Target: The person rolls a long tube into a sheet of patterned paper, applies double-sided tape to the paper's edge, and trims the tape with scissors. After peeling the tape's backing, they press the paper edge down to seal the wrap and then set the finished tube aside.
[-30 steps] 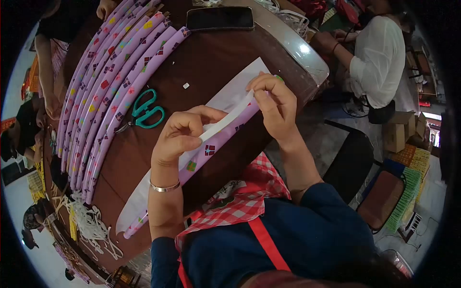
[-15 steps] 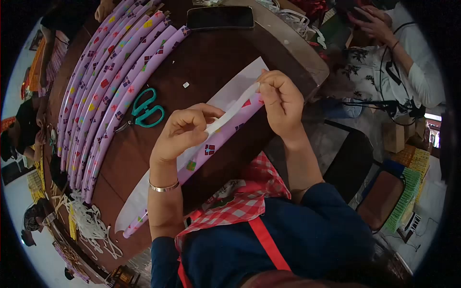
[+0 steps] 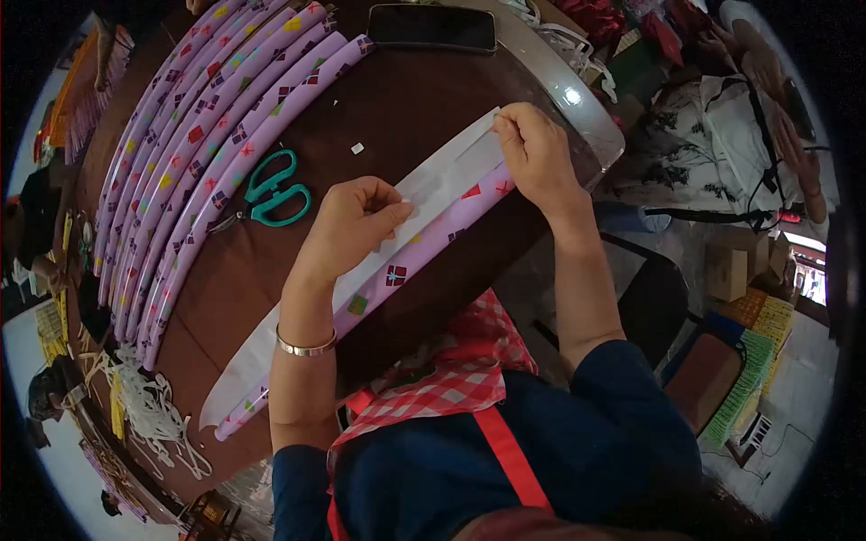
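A sheet of purple wrapping paper (image 3: 394, 276), printed with gift boxes and partly rolled, lies slantwise in front of me with its white inner side up. A thin white strip (image 3: 454, 165) runs over that white side between my hands and is hard to tell from the paper. My left hand (image 3: 354, 225), with a bangle at the wrist, is closed in a pinch near the strip's lower end. At the paper's upper right corner my right hand (image 3: 539, 155) pinches the strip's other end. What lies under the fingertips is partly hidden.
Several purple wrapped rolls (image 3: 203, 149) lie side by side at the left. Teal-handled scissors (image 3: 277, 189) rest beside them. A phone (image 3: 431, 27) lies at the back of the brown table (image 3: 225, 311). Tangled white strips (image 3: 153, 410) sit at lower left. Another person's hands (image 3: 789, 144) show at right.
The white strip, held taut above the paper before, is now lower, against the white side. My right hand has moved slightly up and right; my left hand has turned and risen a little.
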The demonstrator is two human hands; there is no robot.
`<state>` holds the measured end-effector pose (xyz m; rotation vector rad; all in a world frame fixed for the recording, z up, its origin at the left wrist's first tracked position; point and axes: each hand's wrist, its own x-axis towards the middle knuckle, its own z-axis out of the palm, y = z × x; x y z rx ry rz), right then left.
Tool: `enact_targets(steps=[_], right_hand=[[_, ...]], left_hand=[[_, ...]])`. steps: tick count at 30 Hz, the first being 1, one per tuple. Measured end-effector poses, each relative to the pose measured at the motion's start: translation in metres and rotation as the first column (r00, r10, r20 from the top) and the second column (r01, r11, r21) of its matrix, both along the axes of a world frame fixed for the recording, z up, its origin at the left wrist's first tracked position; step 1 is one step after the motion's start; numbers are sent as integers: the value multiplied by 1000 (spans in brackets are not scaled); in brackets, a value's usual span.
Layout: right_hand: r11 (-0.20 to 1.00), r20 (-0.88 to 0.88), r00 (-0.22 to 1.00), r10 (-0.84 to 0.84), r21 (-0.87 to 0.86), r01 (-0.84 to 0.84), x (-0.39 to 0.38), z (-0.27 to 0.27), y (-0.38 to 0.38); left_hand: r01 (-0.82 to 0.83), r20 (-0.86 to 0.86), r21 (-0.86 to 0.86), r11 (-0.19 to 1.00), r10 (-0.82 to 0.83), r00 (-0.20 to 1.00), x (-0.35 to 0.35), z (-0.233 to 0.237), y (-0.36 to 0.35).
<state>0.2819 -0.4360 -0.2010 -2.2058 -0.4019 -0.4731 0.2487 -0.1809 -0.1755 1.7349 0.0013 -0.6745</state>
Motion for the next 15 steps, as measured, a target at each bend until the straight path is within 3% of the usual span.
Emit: enact_targets(steps=[5, 8, 10, 15], right_hand=[[997, -31, 999, 5, -75, -7, 3, -3, 0], [997, -27, 999, 18, -69, -20, 4, -4, 0], [994, -25, 1000, 14, -112, -17, 7, -7, -1], [988, -32, 999, 20, -151, -24, 1, -1, -4]], left_hand=[[-69, -9, 90, 994, 70, 998, 3, -2, -1], [-74, 55, 151, 986, 66, 996, 2, -5, -3], [-106, 214, 194, 975, 63, 975, 1, -10, -3], [-112, 241, 202, 973, 61, 969, -6, -3, -6]])
